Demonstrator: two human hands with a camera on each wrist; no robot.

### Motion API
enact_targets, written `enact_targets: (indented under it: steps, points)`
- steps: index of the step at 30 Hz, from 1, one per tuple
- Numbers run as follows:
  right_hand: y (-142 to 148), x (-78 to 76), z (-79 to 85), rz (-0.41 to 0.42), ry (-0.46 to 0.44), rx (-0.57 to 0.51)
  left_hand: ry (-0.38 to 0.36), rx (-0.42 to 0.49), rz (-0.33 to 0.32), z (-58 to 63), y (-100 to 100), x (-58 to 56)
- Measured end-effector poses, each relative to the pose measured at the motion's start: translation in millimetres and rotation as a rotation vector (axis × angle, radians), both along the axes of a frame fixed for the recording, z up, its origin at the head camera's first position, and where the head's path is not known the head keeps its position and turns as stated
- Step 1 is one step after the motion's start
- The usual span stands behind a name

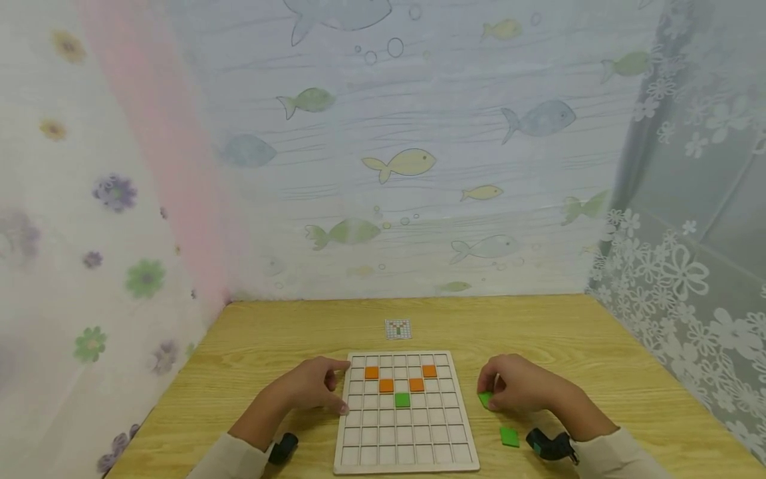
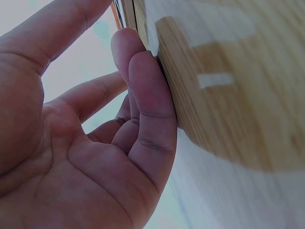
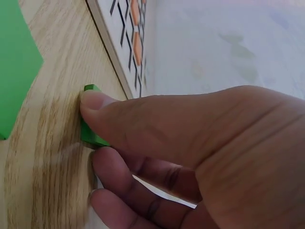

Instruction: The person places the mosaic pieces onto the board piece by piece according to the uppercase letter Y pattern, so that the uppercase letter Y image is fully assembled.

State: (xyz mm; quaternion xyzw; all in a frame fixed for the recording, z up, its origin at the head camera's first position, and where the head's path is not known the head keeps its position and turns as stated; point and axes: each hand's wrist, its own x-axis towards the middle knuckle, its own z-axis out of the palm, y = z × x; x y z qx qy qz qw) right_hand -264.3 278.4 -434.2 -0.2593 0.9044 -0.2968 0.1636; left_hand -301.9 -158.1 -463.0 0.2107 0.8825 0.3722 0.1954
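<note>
A pale wooden grid board [image 1: 405, 436] lies mid-table in the head view. Several orange tiles [image 1: 372, 372] form two slanting arms on it, with one green tile [image 1: 402, 400] where they meet. Along the board's left edge, the spread index finger and thumb of my left hand [image 1: 311, 386] touch the frame; its other fingers bend in the left wrist view. To the right of the board, my right hand [image 1: 516, 382] pinches a green square tile [image 3: 90, 133] at the tabletop. Part of that tile is covered by the thumb. Another green tile [image 1: 509, 437] lies loose nearer me.
A small printed card [image 1: 397, 328] with a coloured grid pattern lies behind the board. Dark wrist devices [image 1: 549, 444] sit by both sleeves. Fish-patterned sheeting [image 1: 407, 163] rises at the table's back edge, and flowered sheets flank both sides.
</note>
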Motion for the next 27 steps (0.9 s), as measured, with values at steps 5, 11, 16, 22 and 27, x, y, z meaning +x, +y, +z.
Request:
enact_targets:
  steps: [5, 11, 16, 22, 27]
  points:
    - [0, 0.0, -0.1, 0.007, 0.012, 0.012, -0.001, 0.001, 0.0, 0.0, 0, 0.4]
    - [1, -1.7, -0.6, 0.008, 0.016, 0.018, 0.003, 0.001, 0.001, 1.9, 1, 0.6]
    - [-1, -5.7, -1.3, 0.023, 0.088, 0.038, 0.012, -0.01, 0.004, 3.4, 0, 1.1]
    - [-10, -8.1, 1.4, 0.021, 0.137, 0.028, 0.019, -0.028, 0.008, 3.4, 0, -0.2]
    - [-20, -5.5, 5.9, 0.042, 0.157, -0.004, 0.017, -0.031, 0.005, 1.5, 0, -0.5]
